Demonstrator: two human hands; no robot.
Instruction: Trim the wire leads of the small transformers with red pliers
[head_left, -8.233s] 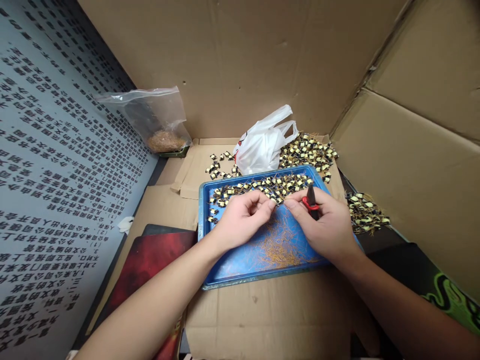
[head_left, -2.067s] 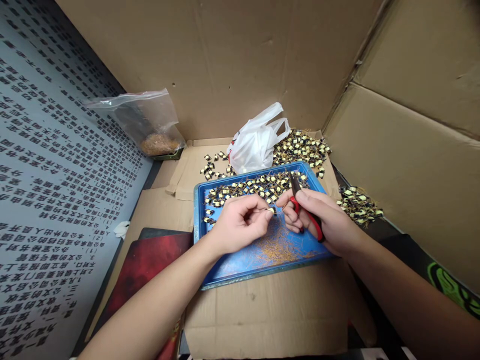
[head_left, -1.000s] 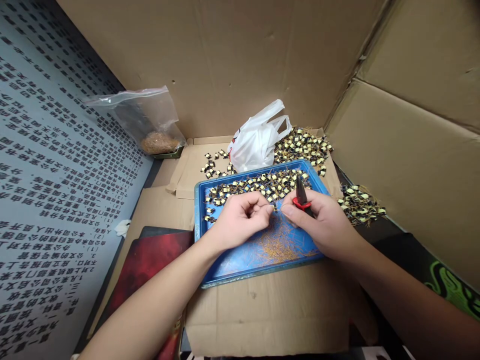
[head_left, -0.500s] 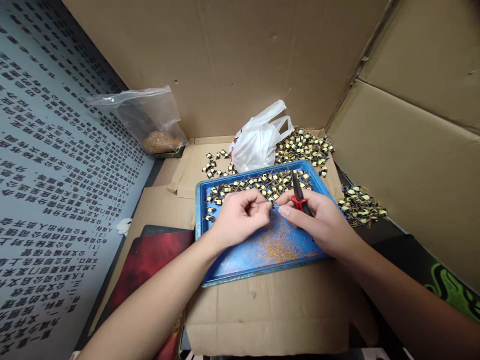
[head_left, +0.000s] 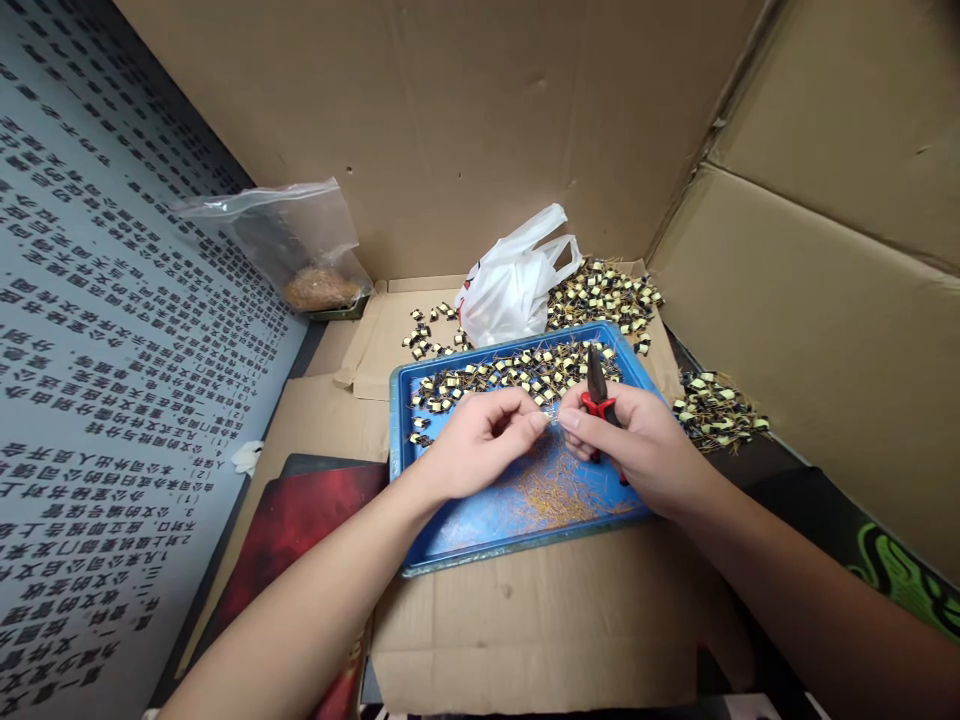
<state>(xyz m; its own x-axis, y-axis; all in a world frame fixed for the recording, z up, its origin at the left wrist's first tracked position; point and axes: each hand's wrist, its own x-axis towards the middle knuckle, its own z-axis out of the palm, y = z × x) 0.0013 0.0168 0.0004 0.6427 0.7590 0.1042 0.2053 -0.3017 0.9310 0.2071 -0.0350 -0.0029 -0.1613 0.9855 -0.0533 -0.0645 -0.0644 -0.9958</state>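
Observation:
My left hand [head_left: 487, 440] is closed in a pinch over the blue tray [head_left: 465, 555]. A small yellow-and-black coil with wire leads shows only in part at its fingertips. Close beside it, my right hand [head_left: 630, 430] is wrapped around pliers [head_left: 598, 385] with red grips and dark jaws pointing up and away. The right thumb and index finger are pinched near the coil's leads; whether they hold a lead is too small to tell. Several like coils [head_left: 487, 378] lie along the tray's far side, and copper-coloured wire clippings [head_left: 555, 490] are scattered nearer.
Behind the tray stand a white plastic bag [head_left: 506, 295] and a heap of coils [head_left: 607, 295]. Another coil pile [head_left: 720, 410] lies to the right. A clear zip bag [head_left: 319, 270] of copper-coloured bits stands back left. Cardboard walls [head_left: 465, 120] enclose the back and right.
My right hand's thumb and fingers have closed up, and the pliers stand slightly more upright. Both hands stay together over the tray. The coil at the left fingertips has turned, showing pale yellow.

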